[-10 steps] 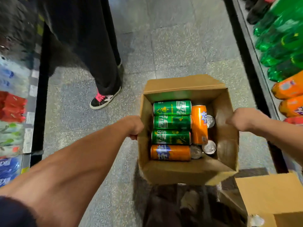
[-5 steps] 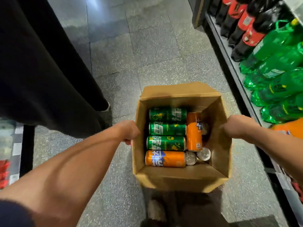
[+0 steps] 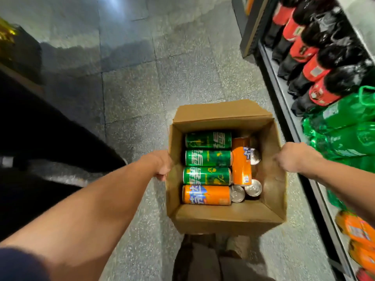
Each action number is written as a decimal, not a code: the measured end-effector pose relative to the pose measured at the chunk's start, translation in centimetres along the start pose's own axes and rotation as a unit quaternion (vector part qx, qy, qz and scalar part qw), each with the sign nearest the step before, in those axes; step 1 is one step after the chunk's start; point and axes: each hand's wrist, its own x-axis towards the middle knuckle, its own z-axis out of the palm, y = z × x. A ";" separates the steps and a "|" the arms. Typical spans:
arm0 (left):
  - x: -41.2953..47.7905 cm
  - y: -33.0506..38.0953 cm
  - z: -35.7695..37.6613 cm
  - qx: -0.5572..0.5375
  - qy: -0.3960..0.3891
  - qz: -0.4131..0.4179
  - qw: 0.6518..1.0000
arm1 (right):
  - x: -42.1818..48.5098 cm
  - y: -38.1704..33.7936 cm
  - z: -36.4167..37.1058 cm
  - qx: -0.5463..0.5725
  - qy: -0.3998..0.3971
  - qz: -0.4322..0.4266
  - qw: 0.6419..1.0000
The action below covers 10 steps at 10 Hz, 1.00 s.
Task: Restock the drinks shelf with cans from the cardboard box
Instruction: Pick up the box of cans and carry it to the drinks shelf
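While hands (image 3: 162,166) (image 3: 295,157) grip the box (image 3: 223,218), bottles (image 3: 345,118) crowd the shelf (image 3: 281,88) alongside

Your aisle: grey speckled floor tiles (image 3: 129,94), a dark trouser leg (image 3: 50,134) (left), red-labelled bottles (image 3: 313,71) and green bottles (image 3: 345,116) at right.
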 end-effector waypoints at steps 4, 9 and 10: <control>6.6 12.4 -16.4 0.172 0.038 0.070 0.982 | 8.3 0.0 -4.8 0.174 -0.028 0.131 0.976; 12.1 32.2 -21.6 0.424 0.048 0.104 0.898 | 13.6 4.9 -5.2 0.379 -0.077 0.287 0.876; 13.9 35.4 -21.6 0.469 0.022 0.129 0.873 | 14.0 5.0 -4.8 0.396 -0.093 0.353 0.842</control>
